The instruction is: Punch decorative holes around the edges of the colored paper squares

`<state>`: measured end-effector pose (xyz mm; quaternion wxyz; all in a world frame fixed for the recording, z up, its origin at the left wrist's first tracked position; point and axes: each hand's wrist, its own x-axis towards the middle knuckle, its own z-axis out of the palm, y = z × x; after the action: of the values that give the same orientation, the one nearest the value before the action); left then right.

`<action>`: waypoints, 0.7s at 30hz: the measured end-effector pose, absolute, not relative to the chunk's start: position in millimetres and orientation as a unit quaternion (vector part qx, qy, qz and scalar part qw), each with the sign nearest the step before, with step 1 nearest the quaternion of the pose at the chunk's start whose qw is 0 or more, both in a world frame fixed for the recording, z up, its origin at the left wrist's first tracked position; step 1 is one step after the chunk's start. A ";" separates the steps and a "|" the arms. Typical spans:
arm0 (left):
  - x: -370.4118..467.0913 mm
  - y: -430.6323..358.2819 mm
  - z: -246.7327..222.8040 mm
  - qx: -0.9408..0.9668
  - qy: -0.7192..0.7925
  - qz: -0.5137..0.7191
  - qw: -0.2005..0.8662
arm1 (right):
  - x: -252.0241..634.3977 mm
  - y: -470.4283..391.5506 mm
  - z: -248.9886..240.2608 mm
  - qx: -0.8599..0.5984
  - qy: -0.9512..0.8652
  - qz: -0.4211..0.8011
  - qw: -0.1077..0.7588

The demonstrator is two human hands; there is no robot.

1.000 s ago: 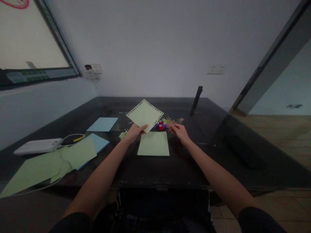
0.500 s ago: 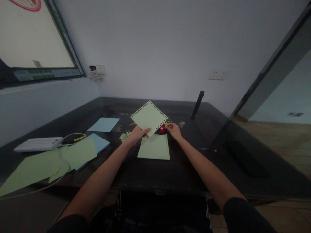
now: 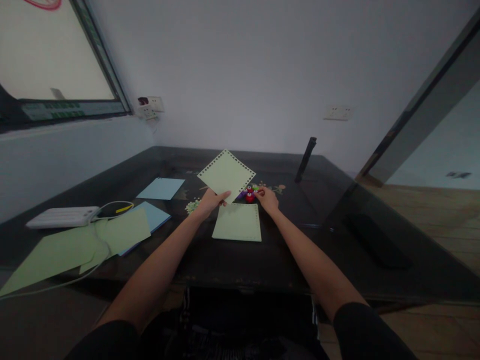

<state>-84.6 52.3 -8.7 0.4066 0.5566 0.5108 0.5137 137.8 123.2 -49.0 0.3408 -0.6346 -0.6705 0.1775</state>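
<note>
A pale green sheet of paper (image 3: 226, 172) is held up with one corner toward me, a row of dark punched holes along several of its edges. My left hand (image 3: 213, 201) pinches its lower corner between thumb and fingers. Beneath it on the table lies a stack of pale green sheets (image 3: 237, 224), with small holes along the right edge of the top one. My right hand (image 3: 267, 198) is closed, its fingertips at a cluster of small red, purple and green pieces (image 3: 250, 198) with white round spots. What those fingers grip is too small to tell.
To the left lie a light blue sheet (image 3: 161, 188), blue paper (image 3: 154, 216), large green sheets (image 3: 63, 252) and a white power bank (image 3: 62, 217) with a cable. A black upright stick (image 3: 305, 160) stands at the back right. A dark flat object (image 3: 377, 240) lies right.
The view has shifted slightly. My left hand has moved the held sheet a little up and left, showing more of the coloured pieces. My right hand stays beside them.
</note>
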 end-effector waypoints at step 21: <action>-80.8 50.6 -10.6 0.558 0.504 0.509 0.419 | 138.2 122.0 -41.1 -0.629 -0.708 0.161 0.279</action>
<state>-80.8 50.6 -10.6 0.4186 0.5580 0.5044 0.5089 138.2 122.0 -41.1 0.2789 -0.6290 -0.7076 0.1609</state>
